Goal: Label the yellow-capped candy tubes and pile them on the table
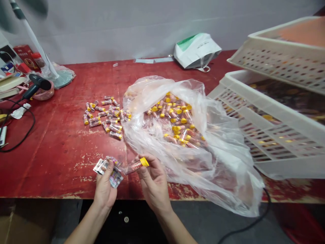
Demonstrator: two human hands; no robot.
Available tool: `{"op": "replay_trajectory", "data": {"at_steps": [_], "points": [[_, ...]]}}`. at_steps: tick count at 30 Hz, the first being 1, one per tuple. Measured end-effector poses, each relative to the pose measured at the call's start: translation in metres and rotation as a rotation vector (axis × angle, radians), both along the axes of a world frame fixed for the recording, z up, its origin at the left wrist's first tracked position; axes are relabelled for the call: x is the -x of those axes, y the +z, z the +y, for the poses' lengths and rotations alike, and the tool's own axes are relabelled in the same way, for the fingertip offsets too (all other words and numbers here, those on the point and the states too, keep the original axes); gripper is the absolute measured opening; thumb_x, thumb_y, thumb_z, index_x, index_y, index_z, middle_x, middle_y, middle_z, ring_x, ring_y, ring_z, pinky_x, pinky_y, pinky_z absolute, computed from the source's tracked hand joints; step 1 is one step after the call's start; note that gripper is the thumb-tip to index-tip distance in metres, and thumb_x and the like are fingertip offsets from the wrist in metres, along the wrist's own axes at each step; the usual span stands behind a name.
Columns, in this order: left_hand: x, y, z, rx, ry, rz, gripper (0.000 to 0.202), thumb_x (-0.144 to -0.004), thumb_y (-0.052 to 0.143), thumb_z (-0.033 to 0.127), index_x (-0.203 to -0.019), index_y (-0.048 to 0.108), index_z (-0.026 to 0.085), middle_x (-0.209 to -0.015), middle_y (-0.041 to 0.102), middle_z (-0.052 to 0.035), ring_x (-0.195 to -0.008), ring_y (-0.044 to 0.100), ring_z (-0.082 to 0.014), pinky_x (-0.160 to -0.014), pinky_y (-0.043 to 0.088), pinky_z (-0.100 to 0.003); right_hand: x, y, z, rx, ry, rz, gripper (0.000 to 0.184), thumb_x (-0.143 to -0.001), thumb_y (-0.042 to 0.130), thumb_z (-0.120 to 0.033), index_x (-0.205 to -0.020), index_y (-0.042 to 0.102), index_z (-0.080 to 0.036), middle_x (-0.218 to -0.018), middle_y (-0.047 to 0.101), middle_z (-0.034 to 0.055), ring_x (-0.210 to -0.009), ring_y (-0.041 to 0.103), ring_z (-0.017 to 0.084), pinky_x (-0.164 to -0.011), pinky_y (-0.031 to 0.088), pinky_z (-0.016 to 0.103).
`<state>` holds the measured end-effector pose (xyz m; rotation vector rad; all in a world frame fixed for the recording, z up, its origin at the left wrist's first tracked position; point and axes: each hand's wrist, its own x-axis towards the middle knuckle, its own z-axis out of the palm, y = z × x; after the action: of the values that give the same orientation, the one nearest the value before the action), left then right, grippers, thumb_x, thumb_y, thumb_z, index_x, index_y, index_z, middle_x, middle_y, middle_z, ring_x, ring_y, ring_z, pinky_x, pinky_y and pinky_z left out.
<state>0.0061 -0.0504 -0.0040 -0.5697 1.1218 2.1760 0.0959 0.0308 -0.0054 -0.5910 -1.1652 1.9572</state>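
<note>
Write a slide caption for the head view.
Left hand holds printed pieces, right hand a yellow-capped tube, near an open plastic bag.

passage over red tabletop [61, 142] at left, plastic bag [228, 149] and white baskets [286, 164] as obstacles at right

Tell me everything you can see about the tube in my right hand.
The tube is clear, plastic-looking, with reddish contents and a yellow cap. It slants, cap toward the right. Your right hand grips it near the cap; its other end points toward your left hand, contact there unclear.
</note>
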Motion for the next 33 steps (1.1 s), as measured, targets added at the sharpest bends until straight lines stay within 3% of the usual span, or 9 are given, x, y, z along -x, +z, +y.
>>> {"op": "replay_trajectory", "data": {"at_steps": [8, 14, 20, 24, 26, 29, 33], "points": [[-0.005, 0.001, -0.006, -0.005, -0.104, 0.024, 0.037, -0.059, 0.088, 0.023, -0.088, 0.067, 0.019, -0.084, 0.072, 0.0011, -0.072, 0.068, -0.0135, -0.071, 0.055, -0.026, -0.011, -0.013, -0.011, -0.364, -0.116, -0.017, 0.026, -0.082, 0.071, -0.016, -0.104, 0.067, -0.03, -0.101, 0.065, 0.0043, -0.098, 0.063, 0.019, -0.084, 0.053, 0.031], [-0.003, 0.0, -0.008, 0.024, -0.211, 0.033, 0.039, -0.06, 0.088, 0.025, -0.092, 0.069, 0.016, -0.088, 0.074, -0.0063, -0.078, 0.07, -0.0189, -0.075, 0.055, -0.031, -0.032, -0.016, -0.003, -0.475, 0.244, -0.003, 0.034, -0.086, 0.064, -0.012, -0.115, 0.064, -0.03, -0.113, 0.062, 0.0089, -0.108, 0.061, 0.022, -0.089, 0.055, 0.036], [-0.003, -0.003, -0.011, -0.005, -0.26, 0.013, 0.046, -0.059, 0.088, 0.028, -0.098, 0.068, 0.016, -0.092, 0.074, -0.0072, -0.084, 0.07, -0.0205, -0.081, 0.055, -0.032, -0.041, -0.014, 0.0, -0.567, 0.376, -0.084, 0.035, -0.088, 0.059, -0.009, -0.113, 0.066, -0.031, -0.122, 0.063, 0.0081, -0.111, 0.063, 0.022, -0.094, 0.054, 0.038], [-0.007, -0.002, -0.01, -0.014, -0.295, 0.011, 0.048, -0.057, 0.089, 0.027, -0.099, 0.068, 0.017, -0.093, 0.074, -0.0065, -0.083, 0.07, -0.0196, -0.08, 0.055, -0.032, -0.034, -0.019, -0.009, -0.772, 0.138, -0.202, 0.057, -0.088, 0.054, -0.005, -0.139, 0.05, -0.029, -0.13, 0.056, 0.0121, -0.121, 0.056, 0.025, -0.097, 0.052, 0.041], [-0.009, 0.0, -0.009, -0.002, -0.295, 0.009, 0.046, -0.057, 0.089, 0.026, -0.097, 0.068, 0.017, -0.091, 0.074, -0.0046, -0.079, 0.069, -0.0171, -0.078, 0.055, -0.03, -0.028, -0.02, -0.01, -0.862, 0.047, -0.228, 0.061, -0.089, 0.051, -0.004, -0.144, 0.046, -0.031, -0.13, 0.058, 0.0116, -0.12, 0.055, 0.026, -0.097, 0.05, 0.044], [-0.013, 0.002, -0.008, 0.001, -0.299, 0.054, 0.043, -0.056, 0.089, 0.024, -0.093, 0.069, 0.017, -0.087, 0.073, -0.0034, -0.078, 0.068, -0.0156, -0.077, 0.054, -0.029, -0.019, -0.02, -0.008, -0.876, 0.004, -0.219, 0.055, -0.088, 0.056, -0.005, -0.133, 0.058, -0.035, -0.115, 0.067, 0.0074, -0.105, 0.062, 0.025, -0.088, 0.052, 0.042], [-0.014, 0.001, -0.005, 0.012, -0.298, 0.125, 0.041, -0.054, 0.09, 0.022, -0.089, 0.07, 0.016, -0.086, 0.073, -0.0042, -0.077, 0.068, -0.0157, -0.076, 0.054, -0.028, -0.009, -0.019, -0.004, -0.766, -0.141, -0.179, 0.042, -0.085, 0.063, -0.006, -0.114, 0.071, -0.035, -0.096, 0.072, 0.0042, -0.088, 0.064, 0.023, -0.078, 0.052, 0.04]]}}
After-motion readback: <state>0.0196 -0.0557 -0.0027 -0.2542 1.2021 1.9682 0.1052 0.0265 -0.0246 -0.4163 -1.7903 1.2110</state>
